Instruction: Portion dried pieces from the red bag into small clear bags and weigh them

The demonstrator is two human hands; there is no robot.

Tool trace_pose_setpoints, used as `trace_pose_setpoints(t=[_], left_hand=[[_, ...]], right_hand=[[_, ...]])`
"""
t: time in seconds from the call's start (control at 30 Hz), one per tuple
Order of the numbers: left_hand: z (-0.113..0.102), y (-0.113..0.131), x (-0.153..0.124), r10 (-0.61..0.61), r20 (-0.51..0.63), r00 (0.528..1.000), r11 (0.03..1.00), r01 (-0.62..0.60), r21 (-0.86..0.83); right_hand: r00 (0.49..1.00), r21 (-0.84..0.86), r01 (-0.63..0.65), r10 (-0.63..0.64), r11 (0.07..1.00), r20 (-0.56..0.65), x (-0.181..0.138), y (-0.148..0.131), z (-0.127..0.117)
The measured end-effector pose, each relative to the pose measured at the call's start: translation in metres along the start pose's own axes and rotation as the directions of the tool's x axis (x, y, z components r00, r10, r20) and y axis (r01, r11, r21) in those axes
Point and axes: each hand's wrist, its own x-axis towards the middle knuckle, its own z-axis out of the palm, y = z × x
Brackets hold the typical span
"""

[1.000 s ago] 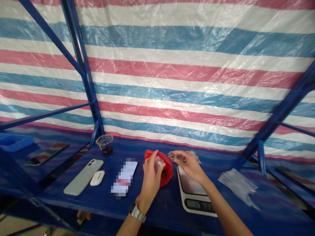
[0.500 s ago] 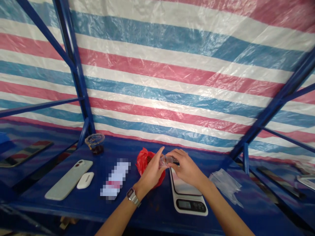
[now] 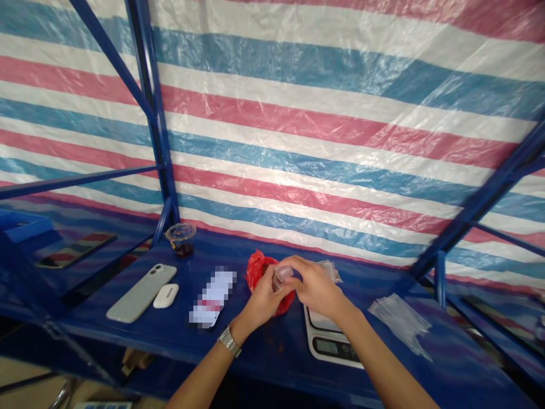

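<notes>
Between my two hands is a small clear plastic cup (image 3: pixel 283 275), held over an open red plastic bag (image 3: pixel 255 271). My left hand (image 3: pixel 261 296), with a metal watch on the wrist, wraps its fingers and thumb round the cup's left side. From the right, my right hand (image 3: pixel 318 288) closes its fingers on the cup's rim side. Some brown contents show in the bag, partly hidden by my left hand. A white digital scale (image 3: pixel 332 347) lies under my right forearm, its plate partly covered. Small clear packets (image 3: pixel 331 269) lie just behind my right hand.
Clear plastic bags (image 3: pixel 402 319) lie at the right of the blue table (image 3: pixel 251 358). To the left are a pale phone (image 3: pixel 142 292), a white earbud case (image 3: pixel 166 296), a blurred-out rectangle (image 3: pixel 213 296) and a lidded cup of dark liquid (image 3: pixel 182 243). Blue posts (image 3: pixel 159 136) frame a striped sheet (image 3: pixel 319 159).
My hands have drawn closer together round the cup, and it has tilted. The right hand has shifted, revealing the packets behind it. The whole view has turned slightly left.
</notes>
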Motion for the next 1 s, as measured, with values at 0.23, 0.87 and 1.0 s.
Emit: trace_pose_setpoints(t=[0.23,0.87,1.0], left_hand=[[-0.025,-0.009,-0.016,-0.022,-0.285,0.958,0.998,0.037,0.045],[-0.029,-0.031,-0.037,0.03,-0.268,0.963,0.879,0.102,0.466],[-0.031,-0.035,-0.036,0.033,-0.305,0.952,0.897,0.107,0.429]], right_hand=[[0.994,-0.212,-0.093,0.079,0.973,-0.073,0.006,0.014,0.04],[0.979,-0.331,-0.051,0.113,0.942,0.171,0.008,0.037,0.076],[0.98,-0.199,-0.063,0.099,0.978,0.173,0.009,0.037,0.086]])
